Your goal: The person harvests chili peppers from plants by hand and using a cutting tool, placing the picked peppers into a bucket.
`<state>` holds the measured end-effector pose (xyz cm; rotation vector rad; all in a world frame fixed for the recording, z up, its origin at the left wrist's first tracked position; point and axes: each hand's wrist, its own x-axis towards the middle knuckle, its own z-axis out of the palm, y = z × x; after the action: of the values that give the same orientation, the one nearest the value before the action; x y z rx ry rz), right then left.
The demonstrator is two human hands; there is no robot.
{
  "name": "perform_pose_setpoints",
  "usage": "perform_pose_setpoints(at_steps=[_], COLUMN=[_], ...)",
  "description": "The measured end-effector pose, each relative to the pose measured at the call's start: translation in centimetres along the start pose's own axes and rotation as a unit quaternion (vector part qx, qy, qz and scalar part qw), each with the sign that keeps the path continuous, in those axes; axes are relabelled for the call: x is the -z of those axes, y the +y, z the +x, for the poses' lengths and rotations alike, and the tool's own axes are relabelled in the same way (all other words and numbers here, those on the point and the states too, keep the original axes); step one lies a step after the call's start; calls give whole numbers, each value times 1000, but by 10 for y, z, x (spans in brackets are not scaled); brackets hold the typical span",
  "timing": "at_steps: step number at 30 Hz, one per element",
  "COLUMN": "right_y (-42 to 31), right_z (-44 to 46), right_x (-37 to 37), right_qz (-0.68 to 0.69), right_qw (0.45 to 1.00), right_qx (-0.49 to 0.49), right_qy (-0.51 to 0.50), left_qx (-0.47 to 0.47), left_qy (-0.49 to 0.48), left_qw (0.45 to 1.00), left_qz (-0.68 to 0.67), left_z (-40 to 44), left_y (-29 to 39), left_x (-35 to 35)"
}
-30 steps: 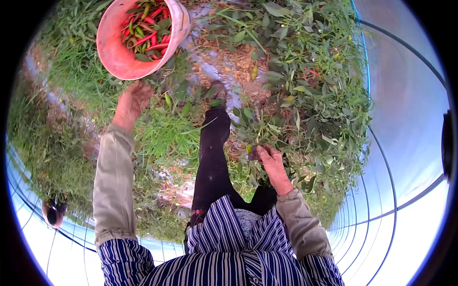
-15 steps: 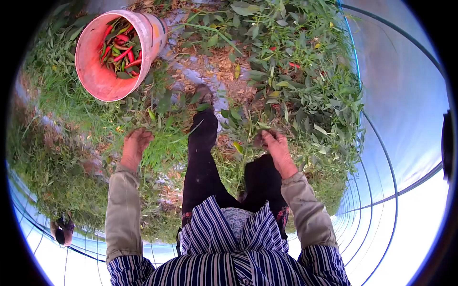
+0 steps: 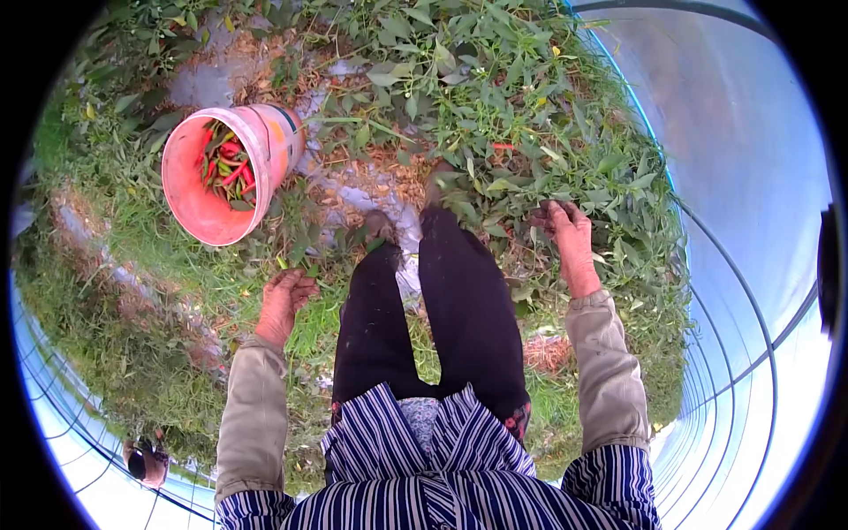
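A pink bucket (image 3: 190, 190), tilted with its mouth toward me, holds red and green peppers (image 3: 230, 168) at the upper left. Just below it is my left hand (image 3: 284, 300), fingers curled loosely over the grass; whether they hold anything is hidden. My right hand (image 3: 570, 234) is at the edge of the leafy pepper plants (image 3: 565, 168) on the right, its thumb and fingers drawn together among the leaves. What lies between those fingertips is too small to tell. A red pepper (image 3: 503, 147) shows among the foliage above and left of that hand.
My legs (image 3: 468, 300) stand between the plant rows, on ground with straw and grey sheeting (image 3: 353, 196). Clear plastic sheeting (image 3: 707, 132) with curved hoops runs along the right. Another person (image 3: 148, 463) is far off at the lower left.
My second leg has come forward beside the first. My right hand has moved up and right along the plants. My left hand sits lower and further right, and the bucket appears lower in view.
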<state>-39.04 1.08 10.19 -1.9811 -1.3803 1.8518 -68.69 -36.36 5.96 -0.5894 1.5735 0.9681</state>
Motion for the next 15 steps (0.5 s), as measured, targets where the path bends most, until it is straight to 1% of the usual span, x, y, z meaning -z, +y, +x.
perform_pose_setpoints(at_steps=[1,2,4,5,6,8,9,10,11,12,13,15], right_y=[5,14,15,13,8,-3,-13,-15,-11,-24,-40,-41], right_z=[5,15,33,46,63,97,117,158,189,207,228,292], right_x=[3,30,33,40,45,53,62,73,87,92,95,97], right_qz=[3,8,39,23,24,-26,11,-32,-78,-51,-23,40], right_qw=[1000,1000,999,999,999,995,993,986,976,980,983,985], right_qx=[7,12,8,-10,-9,68,63,112,145,143,145,80], right_qy=[1,-3,19,29,26,73,100,120,145,127,110,150], left_qx=[-4,-12,-18,-19,-20,-18,-15,-14,-21,4,1,-22], left_qy=[2,6,18,26,35,36,57,78,66,66,65,50], left_qw=[1000,1000,1000,999,999,999,998,997,997,997,996,996], left_qz=[-4,-9,-8,-5,-3,-1,11,22,39,50,58,73], left_z=[-1,-10,-12,-13,-11,-3,-1,14,27,32,42,62], left_y=[5,0,13,17,21,27,28,33,36,37,42,61], left_x=[-2,-32,-43,-52,-58,-66,-78,-90,-99,-113,-129,-169])
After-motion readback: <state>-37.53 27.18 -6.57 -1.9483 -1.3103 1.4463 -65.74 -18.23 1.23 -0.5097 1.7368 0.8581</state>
